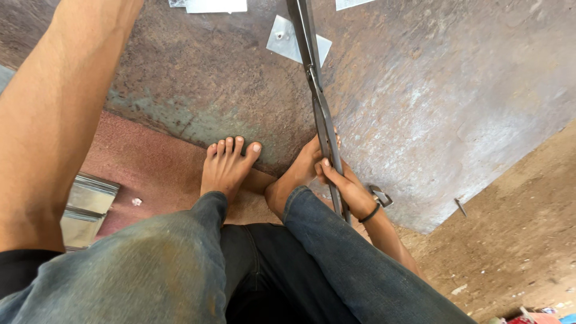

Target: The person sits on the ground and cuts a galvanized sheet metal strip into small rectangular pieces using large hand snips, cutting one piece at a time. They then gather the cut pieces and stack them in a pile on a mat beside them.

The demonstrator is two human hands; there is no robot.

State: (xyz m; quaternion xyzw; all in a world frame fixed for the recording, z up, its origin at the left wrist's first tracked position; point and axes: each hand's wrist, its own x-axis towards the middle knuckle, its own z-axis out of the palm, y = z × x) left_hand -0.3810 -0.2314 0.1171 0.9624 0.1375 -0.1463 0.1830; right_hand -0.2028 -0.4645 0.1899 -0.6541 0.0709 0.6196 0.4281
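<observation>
I sit on the floor in blue jeans with both feet bare. My right hand (345,186), with a black band on the wrist, is closed around a long narrow metal bar (316,90). The bar runs from the top of the view down past my right foot (297,174), which rests against it. My left foot (227,168) stands on the edge of the rusty metal sheet (432,114). My left forearm (54,120) reaches up and out of the picture at the top left, so that hand is hidden.
A small square shiny plate (287,37) lies under the bar near the top, with more shiny pieces (215,5) beyond it. Folded metal channel pieces (87,207) lie at the left. A small metal bracket (382,196) sits by my right wrist. Bare dirt floor (516,240) is at the right.
</observation>
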